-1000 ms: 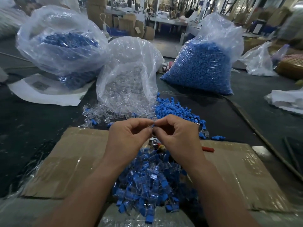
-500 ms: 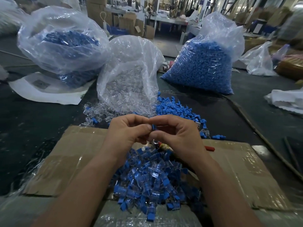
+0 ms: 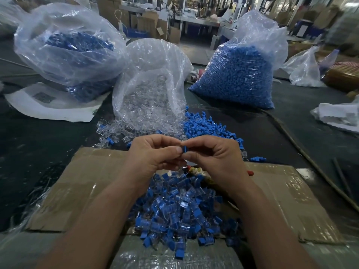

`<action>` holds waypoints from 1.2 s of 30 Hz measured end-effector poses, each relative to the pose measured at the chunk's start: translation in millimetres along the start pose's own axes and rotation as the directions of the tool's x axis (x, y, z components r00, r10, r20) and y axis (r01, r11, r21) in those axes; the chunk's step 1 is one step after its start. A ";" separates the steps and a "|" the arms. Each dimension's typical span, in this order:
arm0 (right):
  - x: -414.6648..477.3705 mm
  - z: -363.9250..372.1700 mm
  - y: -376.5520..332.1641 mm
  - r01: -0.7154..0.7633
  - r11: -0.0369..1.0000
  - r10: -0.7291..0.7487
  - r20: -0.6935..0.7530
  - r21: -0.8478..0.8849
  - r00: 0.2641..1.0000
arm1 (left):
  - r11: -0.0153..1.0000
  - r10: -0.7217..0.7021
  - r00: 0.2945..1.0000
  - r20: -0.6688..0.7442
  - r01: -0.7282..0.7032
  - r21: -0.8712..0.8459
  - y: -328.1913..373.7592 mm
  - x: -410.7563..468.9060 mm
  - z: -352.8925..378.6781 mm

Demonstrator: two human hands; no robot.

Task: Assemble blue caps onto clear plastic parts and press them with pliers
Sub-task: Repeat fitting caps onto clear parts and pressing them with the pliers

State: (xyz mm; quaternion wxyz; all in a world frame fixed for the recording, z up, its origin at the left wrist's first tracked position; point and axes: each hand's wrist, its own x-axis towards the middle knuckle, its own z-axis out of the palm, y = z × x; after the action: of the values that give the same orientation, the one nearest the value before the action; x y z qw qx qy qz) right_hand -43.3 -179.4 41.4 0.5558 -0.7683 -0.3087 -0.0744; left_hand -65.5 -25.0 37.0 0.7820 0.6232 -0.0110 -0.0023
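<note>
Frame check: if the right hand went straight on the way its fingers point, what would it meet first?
Probably the left hand: the right hand points straight at its fingertips, with only the blue cap pinched between them.

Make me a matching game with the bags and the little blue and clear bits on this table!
Things:
1. blue cap
2. bag of clear parts
3. pile of capped parts
4. full bag of blue caps

Places:
A. on the cardboard
B. just right of the clear bag
C. pinched between the left hand and the right hand
D. lying open, in the middle at the back

Pairs: 1-C, 2-D, 3-A, 4-B
</note>
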 end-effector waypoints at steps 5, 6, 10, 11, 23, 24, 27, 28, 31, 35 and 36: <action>-0.9 1.6 3.5 0.001 1.000 0.000 0.007 -0.023 1.000 | 1.000 -0.009 1.000 0.007 0.008 0.029 -1.3 1.5 -0.2; -0.7 1.9 4.3 0.002 1.000 -0.002 0.007 -0.028 1.000 | 0.999 -0.007 1.000 0.009 0.007 0.043 -1.9 2.2 -0.6; 0.6 0.4 5.9 -0.058 0.998 0.059 0.041 -0.039 0.997 | 0.998 -0.002 1.000 0.019 0.001 0.069 -5.2 3.5 -1.3; 0.8 -2.1 6.8 -0.109 0.993 0.111 0.052 -0.048 0.992 | 0.998 -0.001 1.000 0.016 0.000 0.067 -6.1 3.8 -1.4; -6.5 -59.2 21.5 -0.477 0.648 0.699 0.216 -0.595 0.681 | 1.000 0.002 0.997 -0.076 0.000 0.027 -8.6 8.3 -7.1; -6.7 -58.2 21.2 -0.497 0.639 0.719 0.225 -0.587 0.658 | 1.000 0.001 0.997 -0.078 0.001 0.027 -8.5 8.6 -7.0; -5.6 -53.2 22.1 -0.471 0.609 0.736 0.231 -0.638 0.637 | 1.000 0.002 0.997 -0.076 0.001 0.031 -8.6 8.9 -6.1; -5.5 -51.7 22.2 -0.458 0.602 0.733 0.225 -0.654 0.641 | 0.999 0.003 0.997 -0.075 -0.001 0.032 -8.8 8.7 -5.7; -4.3 -49.7 20.8 -0.463 0.608 0.721 0.205 -0.645 0.661 | 1.000 0.007 0.997 -0.071 -0.005 0.027 -8.9 8.2 -5.2; -0.9 -42.3 18.8 -0.433 0.568 0.702 0.137 -0.700 0.699 | 1.000 0.008 0.997 -0.071 -0.006 0.027 -8.9 7.5 -4.4; -0.2 -39.0 18.4 -0.425 0.547 0.698 0.112 -0.721 0.707 | 1.000 0.009 0.997 -0.072 -0.007 0.027 -9.0 7.6 -4.3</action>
State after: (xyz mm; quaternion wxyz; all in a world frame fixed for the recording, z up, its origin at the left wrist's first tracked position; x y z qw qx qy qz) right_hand -24.3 -218.0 40.9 0.1744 -0.9662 -0.0967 0.1632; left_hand -57.8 -22.9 27.4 0.7735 0.6331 0.0149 0.0234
